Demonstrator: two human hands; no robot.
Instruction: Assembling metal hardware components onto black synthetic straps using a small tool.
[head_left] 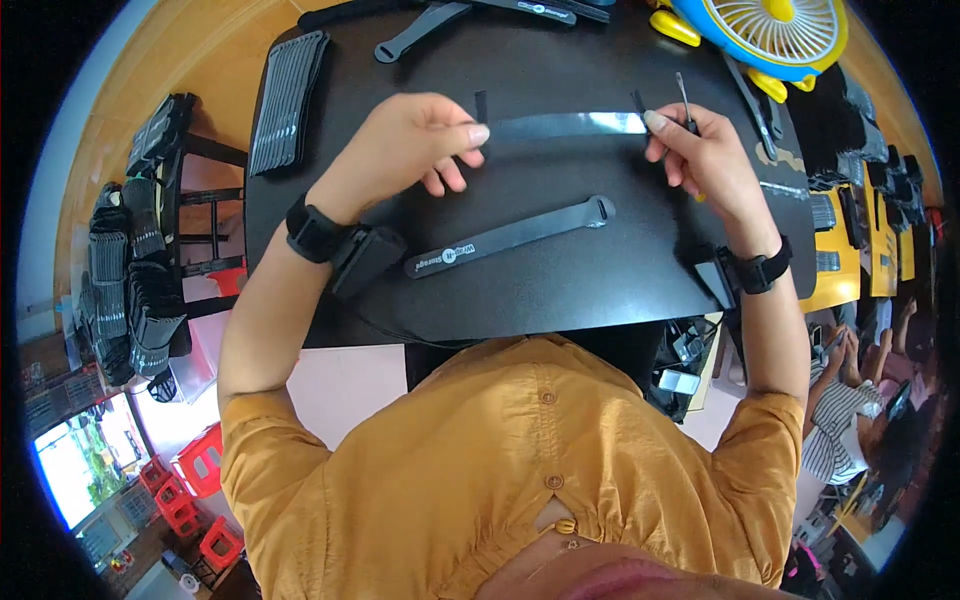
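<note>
My left hand (415,140) and my right hand (695,150) hold a glossy black strap (565,124) stretched flat between them above a black table (560,290). The left thumb and fingers pinch its left end; the right fingers pinch its right end. In the right hand there is also a thin metal tool (684,100) sticking up. A second black strap (510,236) with white print lies on the table just below the hands, slanting up to the right. Both wrists wear black bands with small black boxes.
A stack of black straps (287,100) lies at the table's left edge, more straps (470,15) at the far edge. A blue and yellow fan (775,30) stands far right. Racks of black straps (135,270) stand left. Another person (850,420) sits at lower right.
</note>
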